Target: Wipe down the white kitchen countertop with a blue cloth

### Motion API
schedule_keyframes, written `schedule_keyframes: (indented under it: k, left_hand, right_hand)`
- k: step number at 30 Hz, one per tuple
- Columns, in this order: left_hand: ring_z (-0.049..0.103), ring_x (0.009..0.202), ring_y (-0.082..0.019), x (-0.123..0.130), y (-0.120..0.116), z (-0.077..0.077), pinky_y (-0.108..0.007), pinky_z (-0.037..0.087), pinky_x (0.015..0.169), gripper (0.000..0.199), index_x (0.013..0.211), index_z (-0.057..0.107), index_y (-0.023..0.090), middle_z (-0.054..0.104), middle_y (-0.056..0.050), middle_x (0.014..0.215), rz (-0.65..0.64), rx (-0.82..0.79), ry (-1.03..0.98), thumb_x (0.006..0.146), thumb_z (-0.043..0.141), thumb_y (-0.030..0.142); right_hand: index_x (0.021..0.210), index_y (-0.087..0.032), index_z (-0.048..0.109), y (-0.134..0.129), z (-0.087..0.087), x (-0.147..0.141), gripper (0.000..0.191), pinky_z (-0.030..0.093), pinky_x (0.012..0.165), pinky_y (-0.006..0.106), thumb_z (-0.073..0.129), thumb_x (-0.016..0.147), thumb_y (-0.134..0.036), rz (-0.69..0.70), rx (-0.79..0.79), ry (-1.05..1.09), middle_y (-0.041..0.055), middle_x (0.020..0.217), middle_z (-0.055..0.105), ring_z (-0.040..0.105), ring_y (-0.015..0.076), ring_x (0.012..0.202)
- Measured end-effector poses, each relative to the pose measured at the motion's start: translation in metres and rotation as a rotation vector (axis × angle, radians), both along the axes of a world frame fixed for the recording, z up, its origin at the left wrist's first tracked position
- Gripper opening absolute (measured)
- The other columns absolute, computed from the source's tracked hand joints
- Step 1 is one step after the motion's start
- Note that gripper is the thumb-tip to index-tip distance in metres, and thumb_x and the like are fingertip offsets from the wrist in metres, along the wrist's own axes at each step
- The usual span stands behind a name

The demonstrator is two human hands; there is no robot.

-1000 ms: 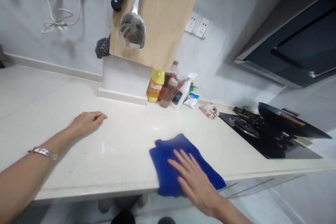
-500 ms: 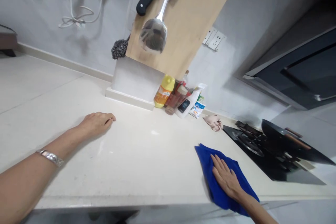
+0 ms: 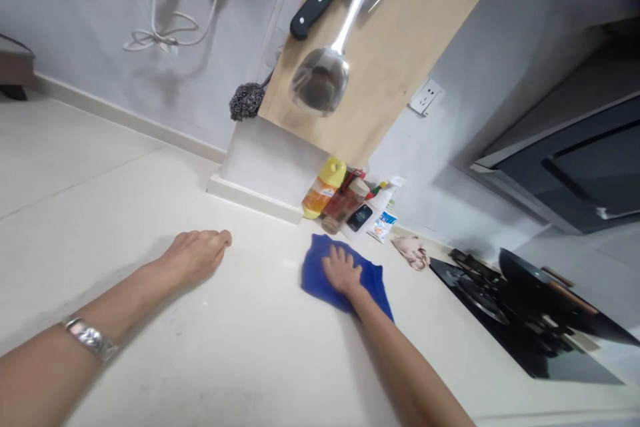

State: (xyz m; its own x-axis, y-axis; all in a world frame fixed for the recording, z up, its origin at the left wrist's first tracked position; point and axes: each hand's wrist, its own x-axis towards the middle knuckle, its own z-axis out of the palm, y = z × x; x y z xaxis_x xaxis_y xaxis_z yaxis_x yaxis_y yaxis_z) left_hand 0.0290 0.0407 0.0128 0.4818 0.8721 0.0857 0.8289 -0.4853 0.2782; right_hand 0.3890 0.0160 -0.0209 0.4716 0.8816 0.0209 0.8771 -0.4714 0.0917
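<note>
On the white countertop (image 3: 240,360), my left hand (image 3: 197,257) rests with its fingers curled in, and I see nothing in it. A silver bracelet (image 3: 90,338) circles that wrist. My right hand (image 3: 343,271) presses down on a blue cloth (image 3: 367,273), fingers spread over it rather than wrapped round it. Just beyond the cloth stand a yellow-capped bottle of orange liquid (image 3: 324,188), a reddish-brown jar (image 3: 345,205), a white spray bottle (image 3: 383,200) and a small blue-and-white packet (image 3: 383,225).
A wooden board (image 3: 395,40) juts out above the bottles, with a metal spatula (image 3: 323,80) and a black-handled knife (image 3: 320,1) before it. A steel scourer (image 3: 247,101) hangs beside it. At right are a crumpled rag (image 3: 411,251), a gas hob (image 3: 493,310) and a wok (image 3: 555,293).
My right hand has slid the blue cloth left and away from the counter's front edge, up near the bottles. My left hand stays resting on the counter; the whole view has shifted slightly.
</note>
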Motion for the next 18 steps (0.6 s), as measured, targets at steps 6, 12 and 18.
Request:
schedule_keyframes:
  k: [6,12,18]
  left_hand:
    - [0.063,0.098,-0.031,0.001,0.003,-0.008,-0.045,0.043,0.084,0.042,0.116,0.058,0.023,0.068,-0.011,0.112,0.010,0.004,-0.015,0.092,0.023,0.022]
    - [0.065,0.098,-0.032,-0.001,-0.001,0.008,-0.043,0.045,0.083,0.043,0.118,0.062,0.021,0.070,-0.016,0.104,0.078,-0.001,0.016,0.090,0.030,0.017]
    - [0.066,0.101,-0.032,-0.033,0.007,0.039,-0.044,0.047,0.085,0.047,0.131,0.052,0.022,0.071,-0.016,0.104,0.390,0.156,-0.205,0.094,0.024,0.023]
  right_hand:
    - [0.151,-0.012,0.031,0.026,0.002,-0.037,0.060,0.030,0.102,0.057,0.022,0.098,-0.040,0.062,0.037,-0.047,0.0177,0.152,0.034,0.035,0.0381,0.133]
    - [0.152,-0.013,0.029,0.025,-0.001,-0.114,0.061,0.028,0.104,0.059,0.027,0.098,-0.040,0.290,0.052,-0.056,0.0180,0.155,0.030,0.029,0.0390,0.138]
    - [0.152,-0.007,0.026,0.038,0.006,-0.209,0.065,0.025,0.105,0.066,0.027,0.098,-0.043,0.632,0.074,0.027,0.0222,0.157,0.025,0.024,0.0435,0.140]
